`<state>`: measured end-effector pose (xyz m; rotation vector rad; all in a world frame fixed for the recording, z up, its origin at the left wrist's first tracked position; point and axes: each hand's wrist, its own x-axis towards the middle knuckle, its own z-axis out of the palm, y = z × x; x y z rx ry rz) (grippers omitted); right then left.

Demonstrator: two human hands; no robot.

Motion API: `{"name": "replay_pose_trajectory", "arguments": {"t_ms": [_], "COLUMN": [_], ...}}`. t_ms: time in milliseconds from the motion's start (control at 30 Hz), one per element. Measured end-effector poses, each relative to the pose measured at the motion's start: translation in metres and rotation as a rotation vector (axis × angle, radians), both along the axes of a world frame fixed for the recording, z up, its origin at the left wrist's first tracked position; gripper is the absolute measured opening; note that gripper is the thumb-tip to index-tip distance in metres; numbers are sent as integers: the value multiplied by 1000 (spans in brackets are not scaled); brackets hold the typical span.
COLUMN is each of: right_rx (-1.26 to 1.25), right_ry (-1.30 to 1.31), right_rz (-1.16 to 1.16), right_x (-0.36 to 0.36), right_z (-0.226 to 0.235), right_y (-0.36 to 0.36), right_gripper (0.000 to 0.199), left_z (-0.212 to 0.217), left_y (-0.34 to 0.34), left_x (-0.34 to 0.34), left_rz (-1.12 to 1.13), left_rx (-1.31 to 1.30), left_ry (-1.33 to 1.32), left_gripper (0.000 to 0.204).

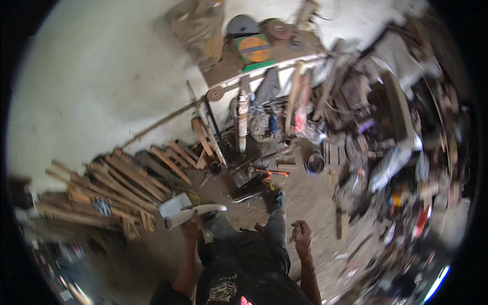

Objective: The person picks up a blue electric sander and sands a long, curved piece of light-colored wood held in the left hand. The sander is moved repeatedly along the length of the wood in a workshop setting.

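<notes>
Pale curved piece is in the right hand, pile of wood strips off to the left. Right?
Wrong hand: the head view shows the pale curved piece in the left hand, not the right hand. The wood strips are indeed on the left.

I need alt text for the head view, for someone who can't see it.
A person's left hand holds a pale curved piece; whether the curled right hand holds anything is unclear. Wood strips are piled at left, and discs sit on a shelf ahead.
</notes>
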<state>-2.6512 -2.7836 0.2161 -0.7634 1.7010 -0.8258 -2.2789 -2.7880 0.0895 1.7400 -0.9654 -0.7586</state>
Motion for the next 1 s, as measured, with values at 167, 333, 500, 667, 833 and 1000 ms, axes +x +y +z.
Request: {"name": "replay_pose_trajectory", "arguments": {"t_ms": [167,333,500,667,833,1000], "right_rx": [115,78,76,205,281,354], "right_ry": [-63,-720,-1239,-1180,-1064,-970], "right_rz": [402,888,1175,1224,1187,1165], "right_x": [-57,-13,99,232,360,455], "right_z": [-16,54,65,-12,-116,-199], "right_y": [-131,-195,-223,-221,-208,-200], "right_gripper": [30,58,69,56,43,31], "left_z": [-28,-36,-63,-144,-241,-286], "left_y": [7,34,53,82,117,146], "left_x": [-70,-101,-71,-4,43,59], "left_rz": [524,863,1000,1134,1209,1247], "left_rx": [-44,-61,-11,160,328,563], "left_ry": [35,76,-78,-98,-65,39], "left_gripper": [20,24,25,25,38,39]}}
